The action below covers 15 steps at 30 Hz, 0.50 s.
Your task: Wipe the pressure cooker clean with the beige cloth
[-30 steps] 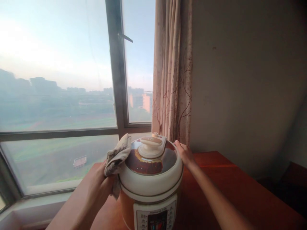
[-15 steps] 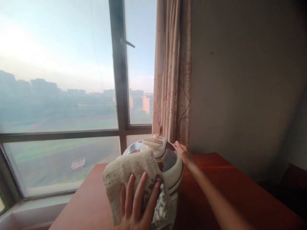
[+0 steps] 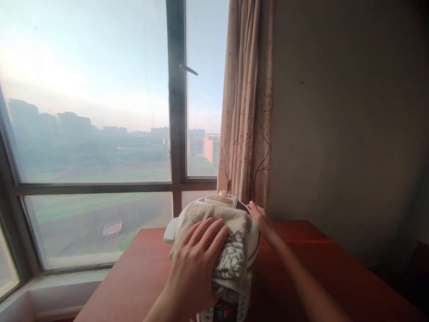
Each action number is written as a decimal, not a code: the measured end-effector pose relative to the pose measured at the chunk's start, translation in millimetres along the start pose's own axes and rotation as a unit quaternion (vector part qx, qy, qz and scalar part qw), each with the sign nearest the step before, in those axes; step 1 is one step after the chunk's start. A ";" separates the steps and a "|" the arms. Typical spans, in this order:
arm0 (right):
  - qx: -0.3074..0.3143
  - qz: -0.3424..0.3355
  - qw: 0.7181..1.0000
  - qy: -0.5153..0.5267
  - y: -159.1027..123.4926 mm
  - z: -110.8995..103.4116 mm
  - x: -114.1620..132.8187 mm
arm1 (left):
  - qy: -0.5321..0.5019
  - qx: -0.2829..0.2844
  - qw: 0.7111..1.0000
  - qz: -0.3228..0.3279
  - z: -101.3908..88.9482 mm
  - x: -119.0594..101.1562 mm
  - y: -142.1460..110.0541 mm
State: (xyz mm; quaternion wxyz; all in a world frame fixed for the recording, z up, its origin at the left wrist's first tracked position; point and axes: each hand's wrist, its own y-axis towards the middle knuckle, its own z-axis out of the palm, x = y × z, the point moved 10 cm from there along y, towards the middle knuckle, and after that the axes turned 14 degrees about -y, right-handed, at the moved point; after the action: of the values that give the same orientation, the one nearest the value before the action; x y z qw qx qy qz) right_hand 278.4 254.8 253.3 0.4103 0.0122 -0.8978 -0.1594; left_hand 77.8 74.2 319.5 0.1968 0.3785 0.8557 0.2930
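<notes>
A white electric pressure cooker [image 3: 255,243] with a shiny lid stands on the table in front of me. My left hand [image 3: 201,250] presses a folded beige towel [image 3: 231,219] with a grey-white pattern onto the lid and upper front. Its fingers lie close together and curve over the cloth; the thumb is hidden. My right hand [image 3: 262,219] holds the far right side of the cooker near the rim, its fingers partly hidden behind it. Below the towel, part of the control panel [image 3: 228,311] shows. The lid handle [image 3: 219,201] rises behind the cloth.
The reddish-brown table [image 3: 301,264] reaches the window [image 3: 100,188] side at the left. A beige patterned curtain [image 3: 246,112] hangs behind the cooker, beside a dark grey wall [image 3: 335,134]. A side handle [image 3: 170,230] juts from the cooker's left.
My left hand has pushed the towel up and away from the cooker's front onto its lid, baring part of the panel. The right hand stays at the cooker's side. The view has shifted slightly.
</notes>
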 end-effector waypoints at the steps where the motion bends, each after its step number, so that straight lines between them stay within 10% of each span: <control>1: 0.000 0.000 1.000 -0.001 0.3 0.2 -0.4 | -0.007 -0.003 1.000 -0.001 -4.3 6.9 -1.4; 10: -0.003 -0.006 1.000 0.000 3.4 2.0 -0.7 | -0.065 -0.030 0.991 -0.114 -38.3 98.4 -0.1; 15: -0.011 -0.005 1.000 -0.006 1.8 0.1 1.1 | -0.050 -0.006 0.992 -0.116 -31.7 98.3 7.4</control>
State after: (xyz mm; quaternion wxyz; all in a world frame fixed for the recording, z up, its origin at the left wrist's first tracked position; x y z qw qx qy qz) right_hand 277.8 256.3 254.6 0.4044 0.0110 -0.8982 -0.1718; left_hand 1.4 142.0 336.8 0.2738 0.2899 0.8812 0.2539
